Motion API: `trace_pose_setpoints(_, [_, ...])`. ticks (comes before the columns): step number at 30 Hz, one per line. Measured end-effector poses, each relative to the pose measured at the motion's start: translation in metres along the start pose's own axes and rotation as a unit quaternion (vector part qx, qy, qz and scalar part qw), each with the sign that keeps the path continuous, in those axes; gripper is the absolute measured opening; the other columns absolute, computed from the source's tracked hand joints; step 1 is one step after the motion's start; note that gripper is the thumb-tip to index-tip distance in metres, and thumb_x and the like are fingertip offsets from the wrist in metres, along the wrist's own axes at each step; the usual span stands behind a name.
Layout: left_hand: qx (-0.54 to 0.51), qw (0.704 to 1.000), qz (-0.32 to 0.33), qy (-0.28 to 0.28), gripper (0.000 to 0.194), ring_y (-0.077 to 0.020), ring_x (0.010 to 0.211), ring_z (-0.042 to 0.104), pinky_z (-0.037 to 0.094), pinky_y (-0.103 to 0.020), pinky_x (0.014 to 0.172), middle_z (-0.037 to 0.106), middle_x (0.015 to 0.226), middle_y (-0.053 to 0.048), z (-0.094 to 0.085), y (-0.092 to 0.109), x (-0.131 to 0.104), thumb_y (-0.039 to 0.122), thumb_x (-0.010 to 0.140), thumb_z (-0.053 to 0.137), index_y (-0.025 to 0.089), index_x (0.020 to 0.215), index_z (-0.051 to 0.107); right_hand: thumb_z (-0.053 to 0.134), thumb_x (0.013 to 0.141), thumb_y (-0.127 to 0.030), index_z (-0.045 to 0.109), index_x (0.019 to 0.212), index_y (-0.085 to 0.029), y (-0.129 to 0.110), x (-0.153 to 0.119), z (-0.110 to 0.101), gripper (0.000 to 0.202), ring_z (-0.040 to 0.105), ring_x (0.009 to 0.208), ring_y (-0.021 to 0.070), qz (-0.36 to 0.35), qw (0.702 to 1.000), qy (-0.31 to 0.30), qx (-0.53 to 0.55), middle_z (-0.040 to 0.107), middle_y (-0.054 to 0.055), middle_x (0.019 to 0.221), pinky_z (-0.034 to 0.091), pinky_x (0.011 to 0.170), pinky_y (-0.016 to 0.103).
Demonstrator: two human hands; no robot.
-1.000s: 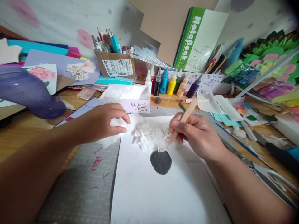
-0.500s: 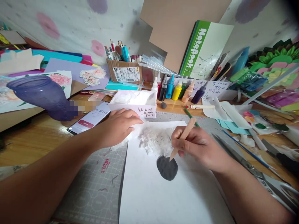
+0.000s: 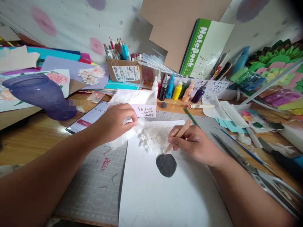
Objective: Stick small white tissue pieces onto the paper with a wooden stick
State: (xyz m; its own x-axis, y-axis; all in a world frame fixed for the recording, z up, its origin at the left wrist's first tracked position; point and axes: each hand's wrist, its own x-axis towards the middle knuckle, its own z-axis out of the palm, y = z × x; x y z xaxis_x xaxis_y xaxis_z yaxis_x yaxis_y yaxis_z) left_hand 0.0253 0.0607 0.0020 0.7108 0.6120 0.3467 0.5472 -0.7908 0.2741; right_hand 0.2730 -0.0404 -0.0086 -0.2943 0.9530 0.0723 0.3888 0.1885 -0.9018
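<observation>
A pointed wooden stick (image 3: 181,132) is gripped in my right hand (image 3: 191,142), its tip just above a dark round patch (image 3: 166,165) on a white sheet (image 3: 153,195). Beside that patch lies a clump of white paper shreds (image 3: 151,138), partly behind my right hand. My left hand (image 3: 120,121) is pinched at thin white tissue (image 3: 123,138) to the left of the clump. Just behind it stands a small white paper box (image 3: 143,108) with tissue in it.
Paint bottles (image 3: 177,90) stand behind the box. A phone (image 3: 87,118) and a purple vase (image 3: 40,94) are at the left. Large scissors (image 3: 251,170), a blue brush (image 3: 248,149) and paint dabs are at the right. A cutting mat (image 3: 94,186) lies under the sheet.
My left hand has drawn its fingers together on the tissue, off the pressed-down pose. The stick tip has moved from over the dark patch to its upper edge. The view has shifted slightly.
</observation>
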Motion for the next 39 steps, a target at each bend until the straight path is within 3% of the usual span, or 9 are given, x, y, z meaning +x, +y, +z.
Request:
trace_pose_setpoints(3, [-0.055,0.998,-0.009,0.032,0.009,-0.0147,0.079,0.058,0.043,-0.028,0.074,0.063,0.081,0.000,0.003,0.024,-0.005,0.023,0.082,0.056,0.019,0.074,0.059,0.055,0.087,-0.022,0.062,0.062,-0.015,0.000,0.001,-0.001,0.026,0.052,0.057,0.0107,-0.006,1.000,0.006,-0.005,0.062,0.002,0.068,0.039,0.054,0.023])
trace_pose_setpoints(7, [-0.175,0.984,-0.032,-0.007,0.008,-0.0125,0.072,0.059,0.045,-0.024,0.065,0.064,0.077,0.002,0.018,0.055,-0.015,0.020,0.082,0.057,0.020,0.074,0.060,0.055,0.086,-0.021,0.063,0.063,-0.015,0.000,0.002,-0.002,0.026,0.053,0.057,0.0106,-0.005,1.000,0.011,-0.018,0.063,0.001,0.067,0.039,0.055,0.023])
trace_pose_setpoints(10, [-0.202,0.979,-0.025,-0.026,0.012,-0.0131,0.071,0.058,0.045,-0.026,0.064,0.063,0.074,0.001,0.032,0.065,-0.017,0.017,0.082,0.055,0.019,0.072,0.060,0.056,0.085,-0.019,0.061,0.060,-0.015,0.001,0.002,-0.003,0.025,0.052,0.057,0.0104,-0.011,1.000,0.018,-0.021,0.062,0.001,0.065,0.039,0.055,0.023])
trace_pose_setpoints(18, [-0.194,0.980,0.030,-0.009,0.013,-0.0110,0.077,0.056,0.044,-0.024,0.069,0.057,0.087,0.000,0.044,0.067,-0.019,0.010,0.080,0.058,0.018,0.071,0.065,0.055,0.086,-0.020,0.058,0.071,-0.017,-0.008,0.001,0.001,0.016,0.054,0.057,0.0095,-0.067,0.986,0.119,0.094,0.055,-0.003,0.065,0.041,0.055,0.021])
trace_pose_setpoints(27, [-0.211,0.976,0.054,-0.026,0.017,-0.0108,0.071,0.051,0.040,-0.024,0.062,0.049,0.082,-0.001,0.050,0.068,-0.024,0.009,0.079,0.059,0.019,0.071,0.070,0.051,0.088,-0.016,0.055,0.074,-0.017,-0.005,0.004,0.016,0.015,0.053,0.059,0.0098,-0.068,0.997,0.030,-0.002,0.056,-0.003,0.063,0.040,0.058,0.021])
trace_pose_setpoints(35, [-0.187,0.980,0.054,-0.034,0.018,-0.0114,0.068,0.051,0.040,-0.024,0.060,0.052,0.078,-0.002,0.052,0.065,-0.022,0.013,0.083,0.056,0.018,0.072,0.069,0.048,0.088,-0.018,0.052,0.063,-0.017,-0.004,0.004,0.014,0.025,0.055,0.063,0.0126,-0.066,0.993,0.025,-0.090,0.061,0.002,0.072,0.039,0.060,0.024])
trace_pose_setpoints(39, [-0.173,0.983,0.055,-0.029,0.019,-0.0117,0.068,0.051,0.039,-0.024,0.060,0.052,0.077,-0.001,0.053,0.065,-0.022,0.014,0.084,0.055,0.018,0.072,0.069,0.048,0.088,-0.018,0.054,0.067,-0.018,-0.004,0.004,0.013,0.022,0.054,0.062,0.0121,-0.074,0.991,0.032,-0.102,0.059,0.000,0.068,0.038,0.060,0.023])
